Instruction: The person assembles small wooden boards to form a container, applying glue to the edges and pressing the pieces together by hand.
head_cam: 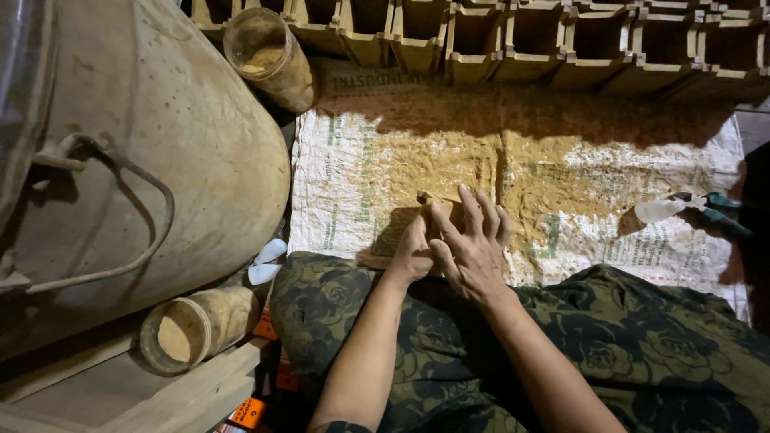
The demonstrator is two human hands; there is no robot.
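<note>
A: Report the left edge first.

B: A large rounded metal drum (160,152), dusty and dented, with a bent wire handle, fills the left side. One plastic jar (269,56) of tan powder lies tilted at its top edge; a second jar (192,327) lies on its side below, on wooden boards (160,393).

A: Centre?

B: A woven sack sheet (353,184) lies flat on the floor, coated with a rough layer of tan sawdust (449,160). The left hand (413,255) is closed around a small wooden block (425,200), which stands at the near edge of the sheet. The right hand (473,244) lies against it, fingers (473,208) spread and released, palm down over the left hand. Both forearms cross dark floral cloth (642,353).

A: Open room?

B: Sheet surface lies open to the right of the hands. A row of small open wooden boxes (513,40) borders the far edge.

A: Right edge?

B: A white squeeze bottle (659,210) lies on the sheet, just beside a teal-handled tool (722,204).
</note>
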